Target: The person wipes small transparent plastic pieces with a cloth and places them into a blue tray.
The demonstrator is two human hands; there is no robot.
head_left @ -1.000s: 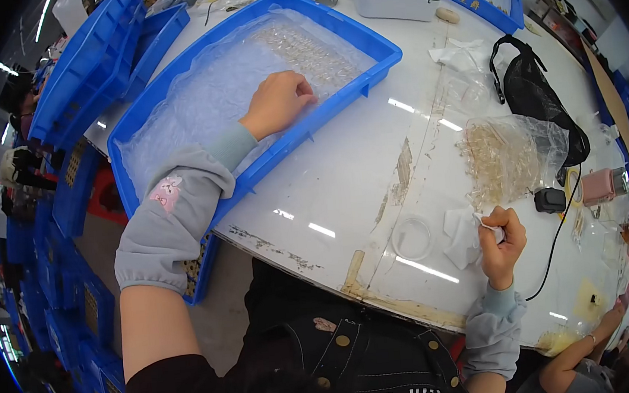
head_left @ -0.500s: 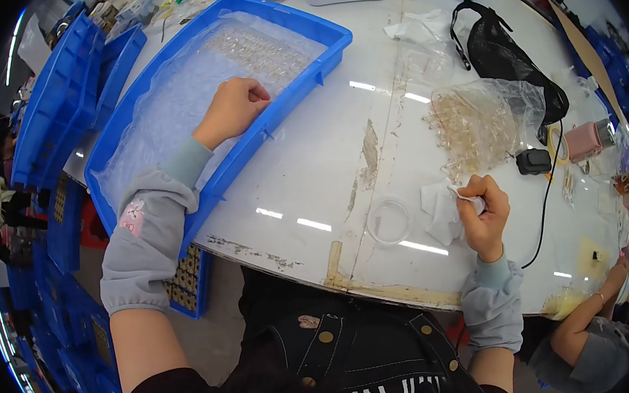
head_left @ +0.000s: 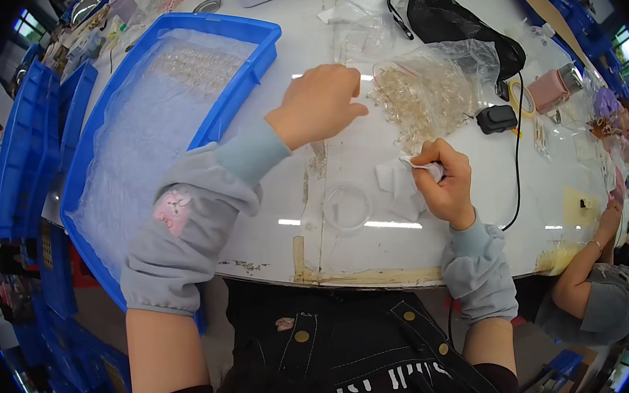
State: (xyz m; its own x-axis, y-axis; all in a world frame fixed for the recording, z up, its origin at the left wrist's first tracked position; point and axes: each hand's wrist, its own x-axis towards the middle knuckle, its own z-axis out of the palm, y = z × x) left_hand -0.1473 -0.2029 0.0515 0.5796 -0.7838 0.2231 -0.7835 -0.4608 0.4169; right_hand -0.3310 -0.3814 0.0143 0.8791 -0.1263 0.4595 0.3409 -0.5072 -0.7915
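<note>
My left hand (head_left: 319, 106) hovers over the white table between the blue tray and the clear bag, thumb and fingers apart, with nothing visible between them. White tissue (head_left: 401, 189) is pinched in my right hand (head_left: 444, 183), and part of it lies on the table. Just beyond that hand lies a clear plastic bag (head_left: 425, 89) of small clear and yellowish pieces. At the left, the blue tray (head_left: 258, 61) is lined with crinkled film (head_left: 137, 130), and rows of small clear pieces (head_left: 195, 66) lie at its far end.
A round clear dish (head_left: 347, 208) sits near the front edge. Beyond the bag lies a black mesh pouch (head_left: 448, 16). To the right are a black box (head_left: 496, 118) with a cable, a pink case (head_left: 548, 91) and a co-worker's arm (head_left: 586, 266). Blue trays (head_left: 23, 155) stand far left.
My left hand has left the blue tray and moved right, its fingers opening. My right hand still grips the tissue. The whole view has shifted, so the table things appear further left.
</note>
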